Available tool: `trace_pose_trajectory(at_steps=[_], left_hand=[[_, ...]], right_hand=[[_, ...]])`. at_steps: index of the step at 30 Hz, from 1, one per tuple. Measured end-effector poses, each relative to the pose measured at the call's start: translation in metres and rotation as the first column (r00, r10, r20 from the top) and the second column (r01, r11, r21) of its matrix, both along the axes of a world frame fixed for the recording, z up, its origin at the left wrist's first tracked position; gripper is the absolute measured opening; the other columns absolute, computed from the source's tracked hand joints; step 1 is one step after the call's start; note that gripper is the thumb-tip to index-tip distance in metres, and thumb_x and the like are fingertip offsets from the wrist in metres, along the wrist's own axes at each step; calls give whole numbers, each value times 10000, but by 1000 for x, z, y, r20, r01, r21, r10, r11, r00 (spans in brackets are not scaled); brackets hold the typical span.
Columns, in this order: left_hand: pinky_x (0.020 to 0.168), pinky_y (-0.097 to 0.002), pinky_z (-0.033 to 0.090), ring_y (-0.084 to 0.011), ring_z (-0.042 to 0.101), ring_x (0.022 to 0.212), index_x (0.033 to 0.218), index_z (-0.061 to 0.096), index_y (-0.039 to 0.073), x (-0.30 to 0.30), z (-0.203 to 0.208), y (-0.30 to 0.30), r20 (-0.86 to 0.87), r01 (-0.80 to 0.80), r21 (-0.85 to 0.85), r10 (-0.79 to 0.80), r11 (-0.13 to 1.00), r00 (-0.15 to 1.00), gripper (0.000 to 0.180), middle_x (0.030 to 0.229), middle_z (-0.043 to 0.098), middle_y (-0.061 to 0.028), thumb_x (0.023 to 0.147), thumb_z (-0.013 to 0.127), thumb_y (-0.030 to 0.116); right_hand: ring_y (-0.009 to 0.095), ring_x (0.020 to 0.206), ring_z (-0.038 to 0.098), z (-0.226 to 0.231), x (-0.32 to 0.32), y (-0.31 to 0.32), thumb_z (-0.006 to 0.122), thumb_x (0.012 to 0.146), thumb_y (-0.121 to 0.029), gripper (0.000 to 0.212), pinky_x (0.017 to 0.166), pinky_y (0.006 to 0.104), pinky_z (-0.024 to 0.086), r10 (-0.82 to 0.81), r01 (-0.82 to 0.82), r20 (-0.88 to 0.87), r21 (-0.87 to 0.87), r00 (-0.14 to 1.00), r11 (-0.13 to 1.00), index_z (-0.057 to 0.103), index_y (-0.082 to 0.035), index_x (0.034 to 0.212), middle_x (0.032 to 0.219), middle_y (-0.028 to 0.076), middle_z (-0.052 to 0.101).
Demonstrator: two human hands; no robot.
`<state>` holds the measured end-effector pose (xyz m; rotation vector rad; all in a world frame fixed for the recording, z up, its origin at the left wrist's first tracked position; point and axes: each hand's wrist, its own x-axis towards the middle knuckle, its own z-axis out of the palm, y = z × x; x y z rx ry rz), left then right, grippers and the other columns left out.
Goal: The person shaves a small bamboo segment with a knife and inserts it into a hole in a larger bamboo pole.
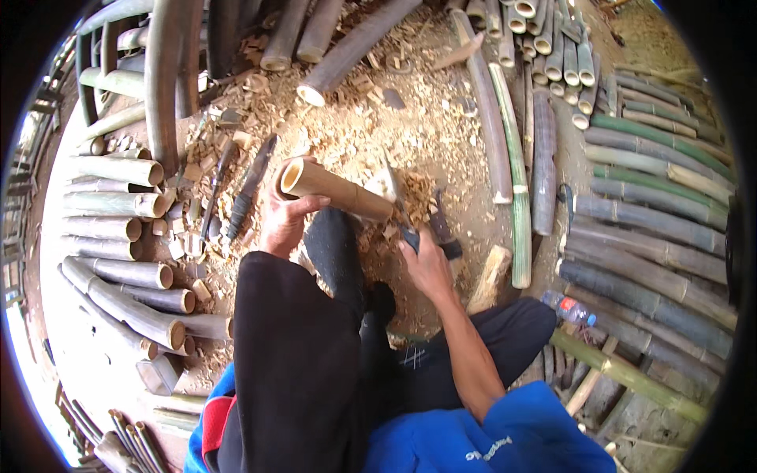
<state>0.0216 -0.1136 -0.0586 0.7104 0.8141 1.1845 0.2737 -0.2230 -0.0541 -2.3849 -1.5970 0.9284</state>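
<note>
My left hand [282, 217] is wrapped round the open end of a short tan bamboo tube [347, 193]. The tube slants down to the right above my dark-clothed leg. In my right hand [426, 264] is the dark handle of a knife [400, 201], its narrow blade pointing away from me beside the tube's far end. Whether the blade touches the tube I cannot tell. Just right of the knife, a dark tool [443, 229] lies on the ground. Beyond my left hand are a broad blade with a wrapped handle [251, 185] and a slimmer dark tool [217, 189].
Pale wood shavings [426, 102] cover the ground ahead. Cut bamboo tubes [110, 203] are stacked at left, and long bamboo poles [646, 236] lie at right. A green pole [516, 173] stretches away near a wooden block [490, 276]. A plastic bottle [569, 306] rests by my right knee.
</note>
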Motion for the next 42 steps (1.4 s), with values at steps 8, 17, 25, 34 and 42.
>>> trace_pose_trajectory(at_steps=[8, 17, 25, 34, 42], left_hand=[[901, -411, 538, -242, 668, 999, 1132, 599, 24, 18, -18, 5, 10, -455, -125, 460, 882, 888, 413, 1054, 683, -130, 778, 810, -3], [872, -363, 552, -203, 670, 941, 1034, 614, 40, 29, 21, 24, -17, -397, 72, 399, 915, 917, 357, 999, 692, -115, 732, 791, -30], [976, -449, 548, -250, 654, 1032, 1042, 616, 61, 12, 0, 13, 92, -120, 199, 103, 973, 990, 395, 1051, 669, -123, 717, 759, -112], [973, -397, 521, -232, 629, 1107, 1050, 625, 68, -2, 9, 7, -30, 29, 193, -23, 981, 999, 437, 1116, 651, -105, 683, 803, -88], [948, -344, 511, -191, 608, 1077, 1186, 613, 74, -16, 41, 4, -353, 84, 103, -43, 991, 935, 567, 1119, 625, -72, 678, 857, 16]], right_hand=[[437, 777, 681, 84, -26, 21, 650, 1000, -243, 317, 624, 465, 509, 73, 75, -342, 399, 937, 914, 507, 15, 1117, 848, 244, 658], [546, 891, 641, 26, -4, 38, 566, 1018, -350, 397, 757, 600, 482, 108, -77, -136, 220, 985, 972, 482, 4, 1177, 910, 315, 678], [474, 846, 687, 10, -6, 24, 597, 1015, -325, 439, 688, 528, 526, 52, -19, -187, 170, 981, 985, 490, 15, 1271, 924, 273, 694], [476, 762, 669, 93, -23, 26, 598, 1016, -303, 329, 638, 526, 510, 145, 24, -337, 450, 930, 893, 455, -14, 1077, 812, 241, 670], [524, 863, 652, 27, -6, 14, 610, 989, -374, 415, 753, 589, 499, -182, 112, -462, -177, 868, 978, 504, 9, 1110, 941, 313, 663]])
